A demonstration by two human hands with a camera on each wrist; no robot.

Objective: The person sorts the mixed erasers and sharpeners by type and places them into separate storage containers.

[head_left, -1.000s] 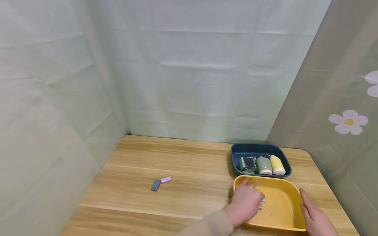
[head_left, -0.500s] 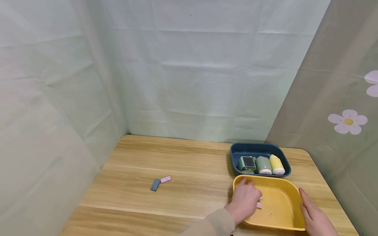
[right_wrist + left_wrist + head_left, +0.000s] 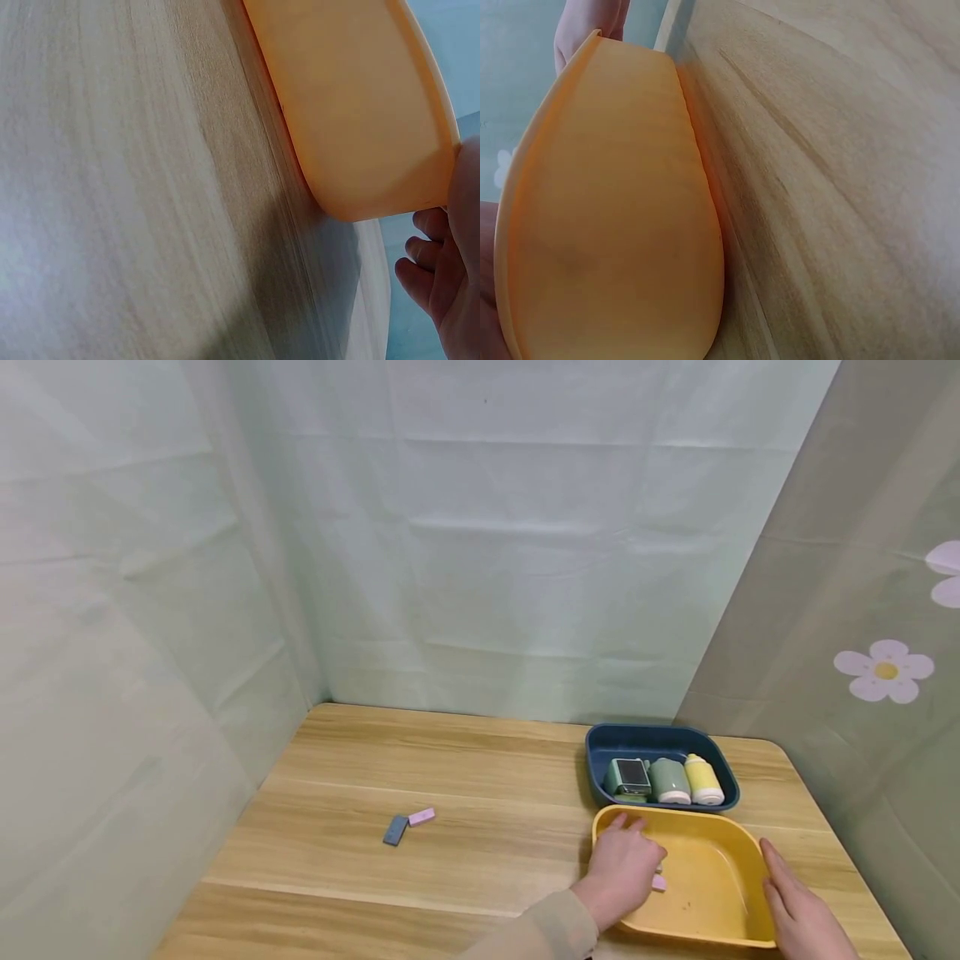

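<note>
My left hand point(image 3: 622, 870) reaches over the near-left rim into a yellow bin point(image 3: 712, 893), its fingers at the bin's left end. A small pink block point(image 3: 658, 883) lies on the bin floor beside it. A pale block point(image 3: 659, 867) shows only in part by the hand. What the fingertips touch is hidden. At the right end, my right hand point(image 3: 806, 914) rests on the bin's outer wall, the index finger fairly straight along it. In the right wrist view, its other fingers point(image 3: 424, 259) bend loosely below the bin's corner point(image 3: 352, 202).
Behind the yellow bin stands a dark blue bin point(image 3: 652, 739). It holds a mint-green item with a dark screen point(image 3: 632, 774), a green bottle-like item point(image 3: 669, 779) and a yellow one point(image 3: 703, 779). Left on the table lie a grey-blue block point(image 3: 395, 830) and a pink block point(image 3: 422, 817).
My left hand has shifted slightly left inside the yellow bin, baring more of the pink block there. The pale block now shows less. My right hand stays put.
</note>
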